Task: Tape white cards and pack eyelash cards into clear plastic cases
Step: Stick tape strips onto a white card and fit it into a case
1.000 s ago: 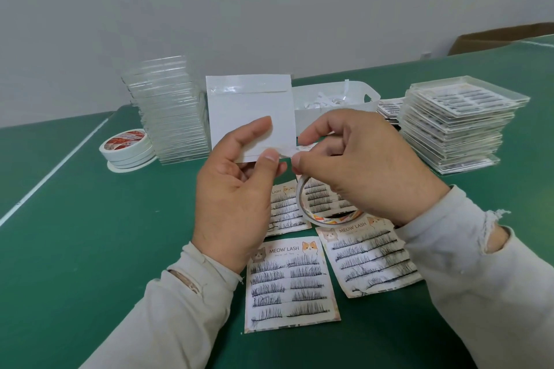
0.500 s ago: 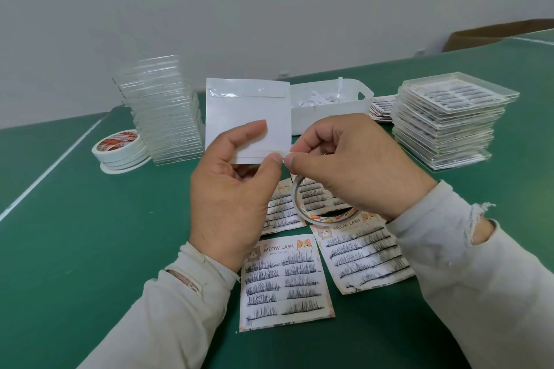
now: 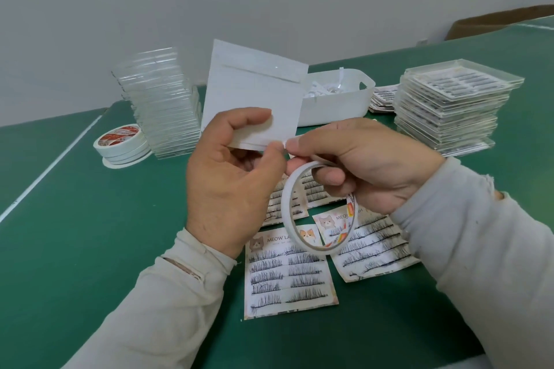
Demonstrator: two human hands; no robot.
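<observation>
Left hand (image 3: 230,186) raised above the desk (image 3: 90,234), thumb and fingers curled, pinching the white card (image 3: 254,99) at its lower edge. Card upright, tilted a little, a strip of tape across its upper part. Right hand (image 3: 359,165) just beside the left, thumb and forefinger pinched together at the card's lower right corner, apparently on the loose tape end. Tape roll (image 3: 317,207) hanging from the right hand, one finger hooked through its ring.

Below the hands, flat on the desk: eyelash cards (image 3: 287,272), one nearest, one to its right, others partly hidden under the roll and hands. Cat pictures and rows of lashes on each.

Far left: stack of tape rolls (image 3: 121,144), red print on top. Just beside it, a tall stack of clear cases (image 3: 159,105), apparently empty. Behind the card, a white bin (image 3: 335,102) with paper strips inside. Far right: a stack of packed cases (image 3: 449,108), lash cards visible through the top lid. Between bin and packed stack, a low pile of more lash cards (image 3: 383,99). Brown box (image 3: 494,24) at the far right corner, against the wall.

Pale long sleeves on both arms, the right one frayed with a hole near the wrist.
</observation>
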